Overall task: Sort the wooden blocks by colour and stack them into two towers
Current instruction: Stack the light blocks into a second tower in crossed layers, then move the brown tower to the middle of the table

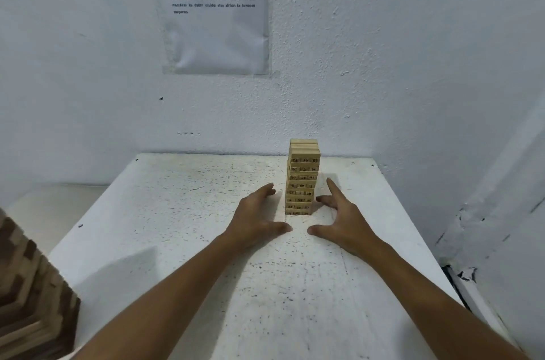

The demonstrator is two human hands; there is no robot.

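Note:
A tower of pale wooden blocks [302, 178] with black numbers on their ends stands at the far middle of the white table [182, 212], close to the wall. My left hand [258, 219] lies just left of the tower's base, fingers straight, a small gap from the blocks. My right hand [342, 216] is spread on the right side, its fingers close to the lowest blocks; whether they touch is unclear. Neither hand holds a block. A second, larger stack of mixed dark and light wooden blocks [32, 294] shows at the lower left edge.
A white wall rises right behind the table, with a printed paper sheet [215, 11] taped to it. Another wall closes in on the right. The table top is speckled with black marks.

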